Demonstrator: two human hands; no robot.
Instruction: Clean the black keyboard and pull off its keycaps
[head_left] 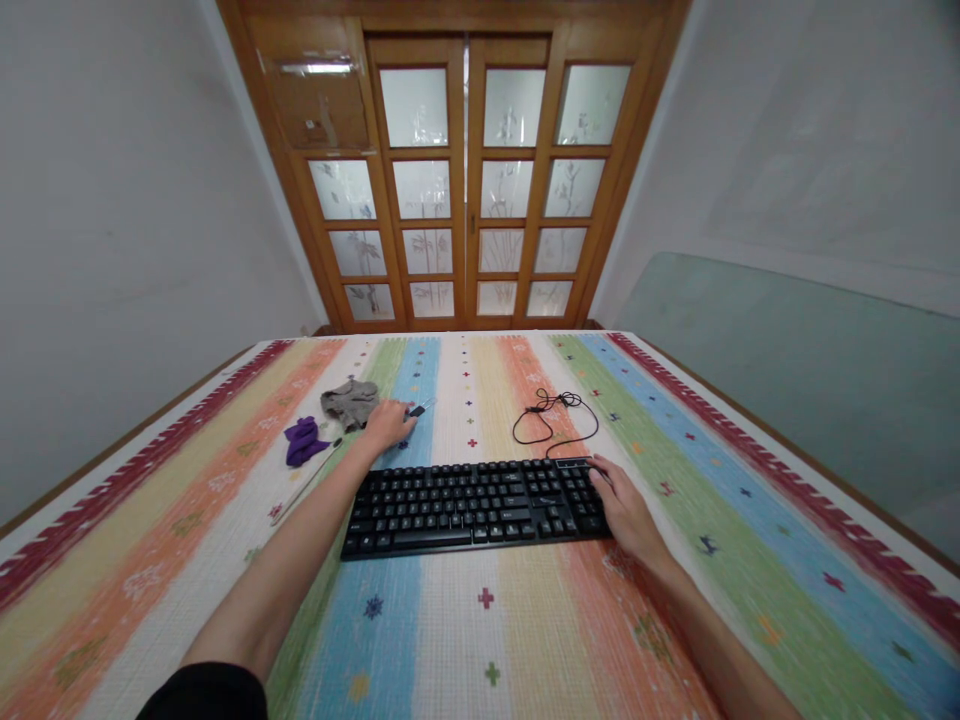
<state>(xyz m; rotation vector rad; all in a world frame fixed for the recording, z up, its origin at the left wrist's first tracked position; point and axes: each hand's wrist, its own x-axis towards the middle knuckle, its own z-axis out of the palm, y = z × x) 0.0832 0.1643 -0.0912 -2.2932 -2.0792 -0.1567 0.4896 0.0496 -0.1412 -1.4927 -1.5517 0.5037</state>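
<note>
A black keyboard lies across the striped tablecloth, its black cable coiled just behind it. My right hand rests on the keyboard's right end, fingers curled over the edge keys. My left hand reaches beyond the keyboard's left end and is closed on a small dark tool with a pale tip, lying on the blue stripe.
A grey cloth and a purple cloth lie to the left of my left hand. A thin stick lies beside my left forearm. A wooden door with frosted panes stands behind the table. Walls close both sides.
</note>
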